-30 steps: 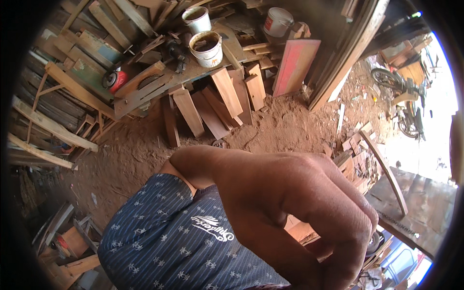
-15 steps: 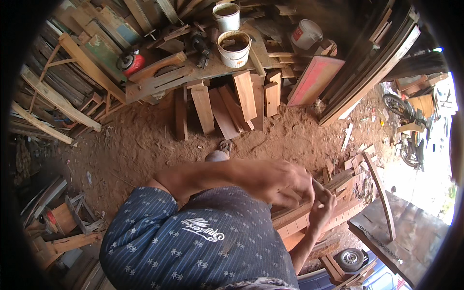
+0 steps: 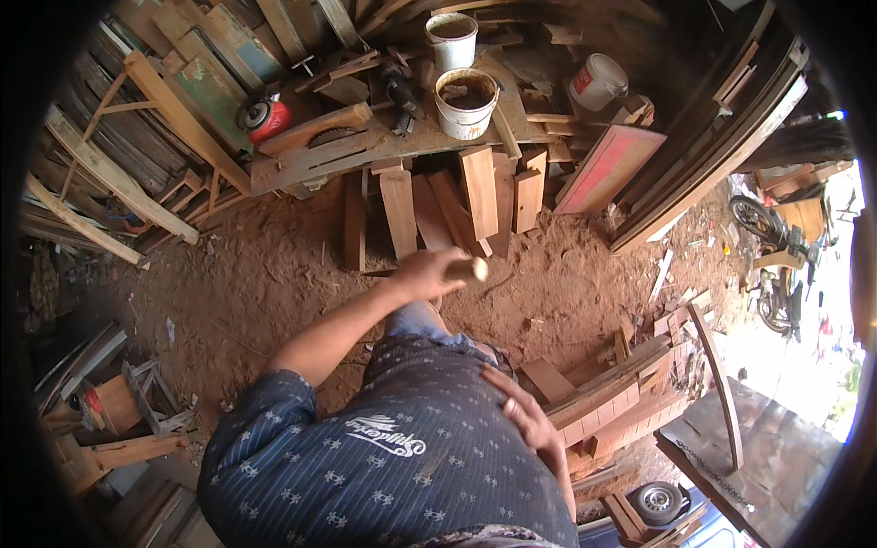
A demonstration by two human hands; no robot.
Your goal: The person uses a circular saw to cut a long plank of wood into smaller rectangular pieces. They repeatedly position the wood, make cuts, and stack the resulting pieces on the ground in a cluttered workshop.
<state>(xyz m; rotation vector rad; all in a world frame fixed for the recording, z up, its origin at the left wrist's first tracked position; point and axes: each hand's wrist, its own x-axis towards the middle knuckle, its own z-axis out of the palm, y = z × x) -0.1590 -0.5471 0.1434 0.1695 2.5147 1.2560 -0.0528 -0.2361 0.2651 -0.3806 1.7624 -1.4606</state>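
My left hand (image 3: 427, 274) reaches out ahead of my body, closed around a short wooden piece (image 3: 470, 269) with a pale rounded end. Only that end sticks out past my fingers; the rest is hidden in the fist. Flat against the right side of my dark patterned shirt (image 3: 384, 475) lies my right hand (image 3: 523, 409), its fingers stretched out and nothing seen in them. Just beyond that hand, long wooden boards (image 3: 607, 402) are stacked on the right.
Wood pieces (image 3: 480, 196) lean against a low bench (image 3: 301, 169) bearing buckets (image 3: 466, 119) and a red-bodied power tool (image 3: 265, 119). Planks line the left and far right. A curved wooden strip (image 3: 717, 384) stands by a metal sheet (image 3: 758, 447). Reddish dirt ground (image 3: 256, 265) lies between.
My hands were close together over the boards at right. Now the left has swung left and forward with the wooden piece, and the right has drawn back onto my shirt.
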